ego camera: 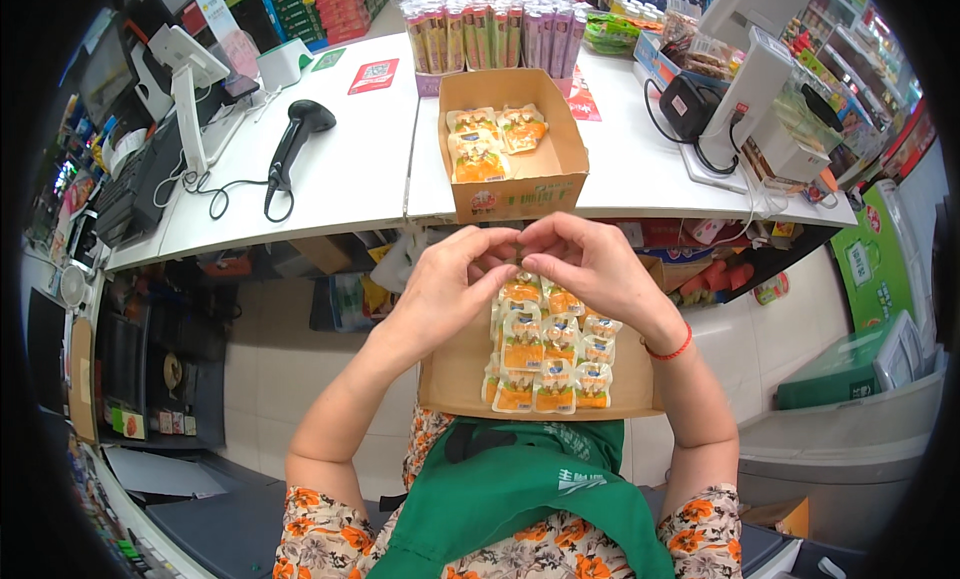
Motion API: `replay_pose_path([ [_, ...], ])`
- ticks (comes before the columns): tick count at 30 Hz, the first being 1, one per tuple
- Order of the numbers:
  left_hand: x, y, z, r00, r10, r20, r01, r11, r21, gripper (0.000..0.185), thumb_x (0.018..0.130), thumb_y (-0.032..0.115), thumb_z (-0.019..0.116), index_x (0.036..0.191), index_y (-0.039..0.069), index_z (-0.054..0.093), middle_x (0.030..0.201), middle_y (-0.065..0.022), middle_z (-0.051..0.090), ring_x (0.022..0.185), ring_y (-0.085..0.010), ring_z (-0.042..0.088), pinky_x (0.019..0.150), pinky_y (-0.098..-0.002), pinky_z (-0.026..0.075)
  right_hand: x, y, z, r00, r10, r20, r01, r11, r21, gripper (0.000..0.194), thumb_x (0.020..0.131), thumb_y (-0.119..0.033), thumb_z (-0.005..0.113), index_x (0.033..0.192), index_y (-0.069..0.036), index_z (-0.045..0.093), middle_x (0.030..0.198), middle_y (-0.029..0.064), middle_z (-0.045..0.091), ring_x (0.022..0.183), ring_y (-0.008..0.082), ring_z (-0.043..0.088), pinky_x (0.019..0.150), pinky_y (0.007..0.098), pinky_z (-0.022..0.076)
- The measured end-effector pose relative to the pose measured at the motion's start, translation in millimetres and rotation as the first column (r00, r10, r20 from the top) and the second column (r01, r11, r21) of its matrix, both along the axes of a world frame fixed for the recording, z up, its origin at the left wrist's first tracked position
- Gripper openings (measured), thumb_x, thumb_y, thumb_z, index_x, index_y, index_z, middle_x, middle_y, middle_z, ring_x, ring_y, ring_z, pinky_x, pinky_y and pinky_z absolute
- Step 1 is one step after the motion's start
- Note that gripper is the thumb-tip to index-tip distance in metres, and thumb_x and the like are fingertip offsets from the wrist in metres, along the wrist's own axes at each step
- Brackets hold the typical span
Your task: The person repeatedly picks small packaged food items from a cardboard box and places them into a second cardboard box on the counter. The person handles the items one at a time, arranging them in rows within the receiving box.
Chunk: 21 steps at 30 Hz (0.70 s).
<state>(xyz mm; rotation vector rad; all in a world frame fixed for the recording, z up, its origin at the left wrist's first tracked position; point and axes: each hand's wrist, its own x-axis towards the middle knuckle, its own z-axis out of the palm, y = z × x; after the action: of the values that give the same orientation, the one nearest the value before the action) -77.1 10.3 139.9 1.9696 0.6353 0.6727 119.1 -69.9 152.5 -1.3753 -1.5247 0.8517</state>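
Observation:
My left hand [451, 273] and my right hand [596, 265] are raised in front of me, fingertips almost meeting. Their fingers are curved and set apart from the thumbs, and I see nothing held between them. Just below the hands, small orange-and-clear snack pouches [523, 339] stand in rows in a shallow cardboard tray [454, 380]. The tray rests at my lap, over a green apron [517, 489]. The hands hide the tray's far part. On the counter ahead, an open cardboard box [517, 198] holds a few similar pouches [478, 157].
A white counter [360, 151] crosses ahead, its front edge just beyond my hands. A barcode scanner [291, 147] with a cable lies left. Tubs of wrapped sticks [491, 35] stand behind the box. A white device stand [739, 113] with cables is right. A green bin [840, 365] sits low right.

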Motion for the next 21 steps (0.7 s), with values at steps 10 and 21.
replay_pose_path([
  [10, 7.7, 43.3, 53.1, 1.0, 0.009, 0.007, -0.009, 0.993, 0.118, 0.032, 0.094, 0.003, 0.064, 0.126, -0.001, 0.063, 0.106, -0.0084, 0.072, 0.093, -0.0126, 0.067, 0.082, -0.0277, 0.055, 5.8, 43.2, 48.0, 1.0, -0.012, -0.011, 0.013, 0.993, 0.115, 0.019, 0.093, -0.011, 0.068, 0.105, 0.004, 0.066, 0.09, 0.0072, 0.072, 0.084, 0.0116, 0.068, 0.074, 0.0273, 0.0557],
  [21, 28.7, 92.0, 68.9, 0.994, 0.06, -0.089, -0.046, 0.987, 0.154, 0.034, 0.095, 0.005, 0.061, 0.128, 0.0, 0.062, 0.104, -0.0116, 0.072, 0.093, -0.0174, 0.068, 0.084, -0.0305, 0.055, 21.9, 103.3, 52.7, 1.0, -0.015, -0.026, 0.016, 0.998, 0.067, 0.023, 0.094, -0.014, 0.068, 0.107, 0.004, 0.064, 0.088, 0.0068, 0.07, 0.08, 0.0107, 0.067, 0.069, 0.0266, 0.056],
])
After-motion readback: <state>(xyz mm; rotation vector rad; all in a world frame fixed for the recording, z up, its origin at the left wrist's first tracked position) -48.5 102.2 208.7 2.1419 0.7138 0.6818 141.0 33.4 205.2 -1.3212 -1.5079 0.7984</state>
